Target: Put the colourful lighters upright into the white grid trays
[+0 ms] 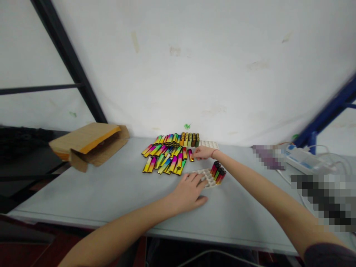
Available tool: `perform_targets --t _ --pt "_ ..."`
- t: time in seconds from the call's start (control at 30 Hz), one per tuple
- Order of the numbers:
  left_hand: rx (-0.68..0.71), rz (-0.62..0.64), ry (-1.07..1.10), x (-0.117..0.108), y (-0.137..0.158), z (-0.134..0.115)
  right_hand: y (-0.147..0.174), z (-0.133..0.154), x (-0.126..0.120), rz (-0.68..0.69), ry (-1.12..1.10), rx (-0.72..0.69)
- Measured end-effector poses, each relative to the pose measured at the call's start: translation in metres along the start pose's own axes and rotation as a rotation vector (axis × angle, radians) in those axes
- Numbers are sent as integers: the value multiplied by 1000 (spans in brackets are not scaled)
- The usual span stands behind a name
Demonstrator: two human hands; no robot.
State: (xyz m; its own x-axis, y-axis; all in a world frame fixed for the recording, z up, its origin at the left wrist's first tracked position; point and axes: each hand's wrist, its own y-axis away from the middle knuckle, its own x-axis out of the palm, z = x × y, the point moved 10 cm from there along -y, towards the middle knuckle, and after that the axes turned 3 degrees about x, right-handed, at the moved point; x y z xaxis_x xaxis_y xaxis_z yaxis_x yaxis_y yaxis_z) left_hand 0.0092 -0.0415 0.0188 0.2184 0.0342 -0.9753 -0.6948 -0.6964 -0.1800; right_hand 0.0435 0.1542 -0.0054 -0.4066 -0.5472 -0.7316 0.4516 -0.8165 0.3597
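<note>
My left hand (189,191) lies palm down with its fingers apart on the near edge of a white tray with round hollows (210,177). At that tray's right end stand several shiny red, pink and green lighters (217,172) with black tops. Farther back, my right hand (204,152) has its fingers pinched at a purple-and-gold lighter (190,155) by the right side of the pile. Many more rainbow-and-gold lighters (164,159) lie loosely in rows left of my hands.
Behind the pile, a block of upright gold-topped pieces (190,139) stands beside another white tray (210,144) near the wall. An opened cardboard box (91,142) sits at the left of the grey table (111,196). A white power strip (303,159) with cables is at the right.
</note>
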Motion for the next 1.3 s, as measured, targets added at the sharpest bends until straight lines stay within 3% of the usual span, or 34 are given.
perform_targets --t 0.13,0.27,0.43,0.57,0.7,0.77,0.83,0.93,1.07,1.3 --pt "-5 2 -1 -1 0 0 3 14 -2 -35 167 -137" --pt "2 -1 -17 1 0 0 -1 17 -7 -114 240 -144" --pt "13 9 -21 0 0 2 -4 16 -7 -107 198 -151" --pt "17 0 34 -9 -3 7 8 -6 -21 -150 31 -136" --pt "-75 -94 121 -22 -15 18 46 -49 -39 -279 -112 -174" --pt "-137 -153 203 -24 -29 22 70 -65 -34 -256 -111 -254" --pt "-187 -181 338 -16 -47 23 95 -71 -14 -118 -77 -359" --pt "-255 -228 542 2 -73 21 119 -77 12 -38 30 -347" --pt "-271 -335 664 14 -90 18 125 -65 27 -105 103 -315" --pt "-272 -355 848 10 -85 23 126 -49 18 -338 110 -339"
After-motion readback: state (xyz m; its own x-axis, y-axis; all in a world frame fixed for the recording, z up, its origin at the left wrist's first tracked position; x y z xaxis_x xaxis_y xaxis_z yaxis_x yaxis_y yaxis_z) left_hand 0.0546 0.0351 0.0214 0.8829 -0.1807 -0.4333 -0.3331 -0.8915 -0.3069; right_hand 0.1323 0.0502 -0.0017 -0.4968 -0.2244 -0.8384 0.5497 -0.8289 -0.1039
